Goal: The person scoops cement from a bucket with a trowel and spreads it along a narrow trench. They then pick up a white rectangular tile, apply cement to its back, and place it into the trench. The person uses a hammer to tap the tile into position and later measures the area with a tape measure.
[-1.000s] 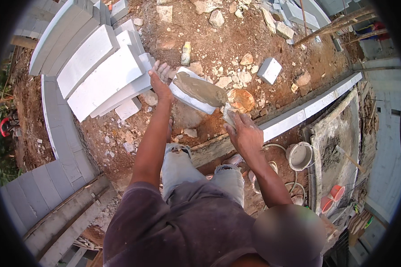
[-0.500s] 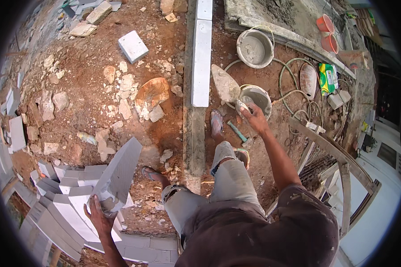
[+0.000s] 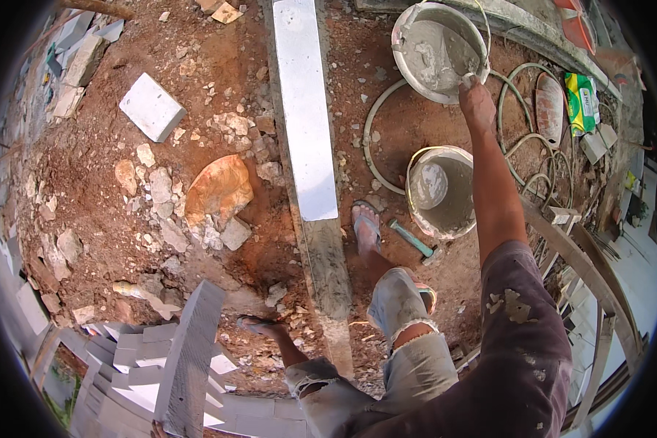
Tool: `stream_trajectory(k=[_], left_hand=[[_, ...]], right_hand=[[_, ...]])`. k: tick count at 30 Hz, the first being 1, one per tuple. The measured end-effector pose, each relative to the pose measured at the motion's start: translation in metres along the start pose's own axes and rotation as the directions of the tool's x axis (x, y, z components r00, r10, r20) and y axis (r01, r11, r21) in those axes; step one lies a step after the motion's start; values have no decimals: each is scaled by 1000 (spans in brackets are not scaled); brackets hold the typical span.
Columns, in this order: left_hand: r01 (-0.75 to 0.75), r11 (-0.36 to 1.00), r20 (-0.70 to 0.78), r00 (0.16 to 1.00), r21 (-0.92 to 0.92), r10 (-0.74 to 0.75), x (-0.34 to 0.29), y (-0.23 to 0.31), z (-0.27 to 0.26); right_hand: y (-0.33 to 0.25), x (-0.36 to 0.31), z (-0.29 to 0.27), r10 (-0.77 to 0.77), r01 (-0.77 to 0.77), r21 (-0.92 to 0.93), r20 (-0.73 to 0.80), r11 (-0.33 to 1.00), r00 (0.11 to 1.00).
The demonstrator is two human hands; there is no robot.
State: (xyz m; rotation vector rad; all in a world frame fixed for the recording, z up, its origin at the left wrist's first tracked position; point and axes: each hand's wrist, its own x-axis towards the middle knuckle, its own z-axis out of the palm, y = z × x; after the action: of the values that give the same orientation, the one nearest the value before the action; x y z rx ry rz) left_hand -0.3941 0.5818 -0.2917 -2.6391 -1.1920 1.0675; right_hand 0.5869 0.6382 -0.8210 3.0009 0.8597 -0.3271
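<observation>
My right hand [image 3: 478, 106] is closed round the pale handle of a trowel [image 3: 468, 79] at the rim of the upper bucket [image 3: 398, 62]. Grey wet mortar [image 3: 427, 62] fills that bucket, and I cannot clearly make out the trowel's blade against it. At the lower left edge, only the fingers of my left hand [image 3: 158, 430] show. They grip the bottom end of a long grey block [image 3: 188, 358], which stands tilted on end. A row of white blocks [image 3: 306, 109] runs ahead of me along a concrete footing [image 3: 327, 270].
A second bucket [image 3: 456, 212] with some mortar inside stands nearer, beside a hammer [image 3: 413, 239]. A hose [image 3: 376, 131] loops round on the right. Stacked blocks [image 3: 135, 350] lie at lower left. A loose white block [image 3: 152, 108] and rubble [image 3: 164, 190] lie on red soil.
My right hand has moved the trowel from above the near bucket to the far one, up and right. The left hand and its block have shifted lower in view, and the whole view has shifted.
</observation>
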Motion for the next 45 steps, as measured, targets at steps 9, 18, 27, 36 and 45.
stream_trajectory(k=[9, 18, 27, 36, 45], left_hand=[[121, 988, 112, 988, -101, -110, 5, -8, 19], [773, 450, 490, 633, -447, -600, -87, 9, 67], [676, 452, 427, 727, -582, -537, -91, -68, 78], [690, 282, 486, 689, -666, -538, -176, -81, 165], [682, 25, 545, 605, -731, -580, -204, -66, 223]], right_hand=[[44, 28, 29, -28, -154, 585, 291, 796, 956], [-9, -132, -105, -380, 181, 678, 157, 713, 911], [-221, -407, -210, -685, 184, 761, 413, 622, 601], [-437, -748, -167, -956, 400, 914, 170, 63, -237], [-453, -830, -31, -950, 591, 783, -1, -195, -313]])
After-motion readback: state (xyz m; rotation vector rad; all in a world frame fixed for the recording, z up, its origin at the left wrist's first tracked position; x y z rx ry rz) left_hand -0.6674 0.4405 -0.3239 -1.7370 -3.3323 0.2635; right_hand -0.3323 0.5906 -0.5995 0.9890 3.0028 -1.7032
